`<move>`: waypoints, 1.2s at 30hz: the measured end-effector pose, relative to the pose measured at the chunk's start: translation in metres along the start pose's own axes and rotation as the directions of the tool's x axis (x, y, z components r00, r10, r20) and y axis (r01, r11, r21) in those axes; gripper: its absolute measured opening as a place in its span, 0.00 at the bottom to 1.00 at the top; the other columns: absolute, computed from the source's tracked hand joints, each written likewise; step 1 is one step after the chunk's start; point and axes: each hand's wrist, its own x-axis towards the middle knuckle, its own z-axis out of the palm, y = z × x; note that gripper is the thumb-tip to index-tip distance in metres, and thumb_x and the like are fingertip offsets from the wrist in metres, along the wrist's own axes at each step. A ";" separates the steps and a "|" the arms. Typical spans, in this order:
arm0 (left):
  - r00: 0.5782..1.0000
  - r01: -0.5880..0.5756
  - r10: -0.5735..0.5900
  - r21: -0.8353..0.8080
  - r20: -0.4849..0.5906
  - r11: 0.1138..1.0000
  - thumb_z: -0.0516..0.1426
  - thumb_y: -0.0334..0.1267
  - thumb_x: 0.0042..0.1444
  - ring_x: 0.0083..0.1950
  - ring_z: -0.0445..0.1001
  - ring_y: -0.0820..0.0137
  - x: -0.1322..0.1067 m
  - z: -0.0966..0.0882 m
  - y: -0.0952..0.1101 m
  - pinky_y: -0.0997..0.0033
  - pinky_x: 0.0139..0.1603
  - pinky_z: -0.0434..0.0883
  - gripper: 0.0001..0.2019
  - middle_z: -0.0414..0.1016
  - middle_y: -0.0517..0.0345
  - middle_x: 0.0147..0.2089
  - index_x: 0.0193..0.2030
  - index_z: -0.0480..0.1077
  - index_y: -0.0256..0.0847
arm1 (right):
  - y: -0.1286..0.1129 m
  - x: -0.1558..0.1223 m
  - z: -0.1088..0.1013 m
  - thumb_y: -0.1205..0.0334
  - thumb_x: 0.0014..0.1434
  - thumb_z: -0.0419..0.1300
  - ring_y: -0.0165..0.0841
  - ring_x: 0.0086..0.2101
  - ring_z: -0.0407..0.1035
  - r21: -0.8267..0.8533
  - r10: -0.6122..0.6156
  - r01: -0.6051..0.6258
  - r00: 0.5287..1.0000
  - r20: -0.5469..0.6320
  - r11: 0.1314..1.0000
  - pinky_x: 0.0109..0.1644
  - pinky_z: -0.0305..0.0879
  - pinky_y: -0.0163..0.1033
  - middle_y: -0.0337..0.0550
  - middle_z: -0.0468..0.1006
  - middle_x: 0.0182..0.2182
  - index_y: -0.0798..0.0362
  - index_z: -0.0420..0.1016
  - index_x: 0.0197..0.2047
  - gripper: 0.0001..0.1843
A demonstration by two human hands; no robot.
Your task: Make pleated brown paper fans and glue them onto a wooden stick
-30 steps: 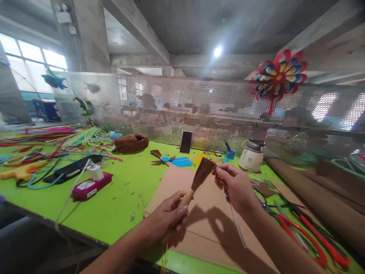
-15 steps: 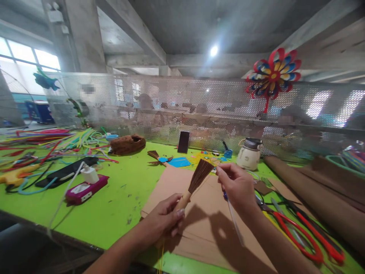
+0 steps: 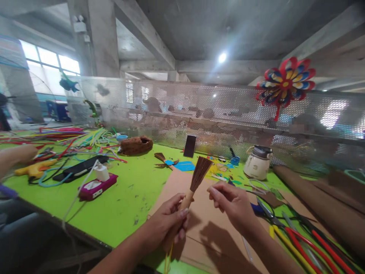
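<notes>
My left hand [image 3: 168, 220] is closed round the tan handle of a small brown broom [image 3: 197, 178], whose fan of bristles points up and away. Thin yellow strands hang below that fist. My right hand [image 3: 232, 203] hovers just right of the handle with thumb and fingers pinched together; what they pinch is too small to name. A thin clear strip [image 3: 247, 249] trails under my right wrist. Both hands are above a brown cardboard sheet [image 3: 212, 236] lying on the green table [image 3: 125, 194].
Scissors and red and yellow tubes [image 3: 296, 239] lie at the right, beside brown paper rolls [image 3: 319, 205]. A pink box with a white charger [image 3: 95, 184], a black phone and coloured tubes fill the left. Another person's hand [image 3: 17, 156] shows at the far left. A mesh fence backs the table.
My right hand has come down from the bristle tips to beside the handle. The camera has shifted, and another person's hand has come into view at the left.
</notes>
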 end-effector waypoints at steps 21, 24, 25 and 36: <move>0.916 -0.355 0.294 -0.214 -0.273 0.910 0.58 0.34 0.55 0.44 0.76 0.63 0.028 0.019 0.019 0.60 0.51 0.66 0.11 0.71 0.58 0.30 0.42 0.60 0.40 | 0.002 -0.036 0.063 0.59 0.58 0.55 0.31 0.24 0.64 -0.242 0.052 -0.014 0.987 0.152 0.970 0.28 0.57 0.35 0.42 0.73 0.25 0.54 0.71 0.29 0.10; 0.924 -0.333 0.279 -0.194 -0.262 0.923 0.59 0.36 0.55 0.43 0.76 0.63 0.030 0.020 0.014 0.63 0.48 0.68 0.11 0.70 0.59 0.30 0.39 0.59 0.40 | 0.004 -0.038 0.068 0.61 0.58 0.53 0.30 0.23 0.62 -0.327 0.037 0.006 0.991 0.127 0.945 0.26 0.53 0.34 0.40 0.71 0.22 0.53 0.67 0.25 0.11; 0.925 -0.329 0.274 -0.195 -0.265 0.924 0.59 0.37 0.55 0.42 0.76 0.64 0.030 0.020 0.013 0.64 0.46 0.68 0.11 0.70 0.60 0.30 0.40 0.59 0.41 | 0.005 -0.038 0.070 0.62 0.59 0.52 0.30 0.23 0.62 -0.332 0.052 -0.008 0.991 0.124 0.943 0.25 0.52 0.34 0.40 0.71 0.21 0.53 0.66 0.24 0.12; 0.903 -0.334 0.273 -0.140 -0.331 0.932 0.55 0.38 0.57 0.32 0.75 0.67 0.030 0.014 0.009 0.64 0.38 0.71 0.13 0.70 0.60 0.28 0.47 0.58 0.40 | 0.017 -0.042 0.072 0.67 0.52 0.51 0.28 0.20 0.60 -0.189 0.258 -0.209 0.922 0.288 0.960 0.23 0.52 0.32 0.37 0.66 0.16 0.53 0.64 0.22 0.08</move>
